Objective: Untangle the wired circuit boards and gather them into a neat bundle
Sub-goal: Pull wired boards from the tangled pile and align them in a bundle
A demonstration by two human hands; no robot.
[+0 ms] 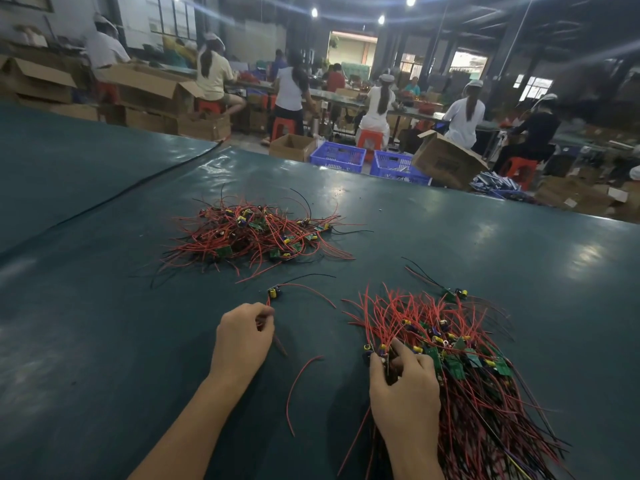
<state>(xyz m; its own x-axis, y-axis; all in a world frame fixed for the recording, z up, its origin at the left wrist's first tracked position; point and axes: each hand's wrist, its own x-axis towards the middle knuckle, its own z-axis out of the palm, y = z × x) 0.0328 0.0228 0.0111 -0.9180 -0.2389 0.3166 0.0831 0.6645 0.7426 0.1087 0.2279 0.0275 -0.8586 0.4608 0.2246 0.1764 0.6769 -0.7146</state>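
The bench (104,341) is a wide dark-green surface in a factory hall; other workers sit at benches well beyond its far edge. The tangled pile (252,233) of boards and red wires lies at centre, well ahead of both grips. The bundle (460,368) lies at near right. Its boards form a band across the middle, red wires fan out on the far side, and darker wires trail toward me and to the right. Its long axis therefore runs far to near, canted right at the near end. My right grip (401,386) rests on the left edge of that band, fingers curled round a few boards and their wires. My left grip (242,337) is nearly closed, thumb and fingers pinching a red wire. That wire leads to a single board (273,292) lying just ahead of the fingertips and apart from both heaps. The board's other wires, one red and one black, trail to the right, across the bundle's axis. The bundle lies to the right of this board, near it. The left grip is the nearer one and already has the wire. In my judgement the next move is to carry the board rightward and turn its wires in line with the bundle's axis. A loose wire (301,379) lies between my grips and may snag. One stray board (453,294) lies just beyond the bundle.
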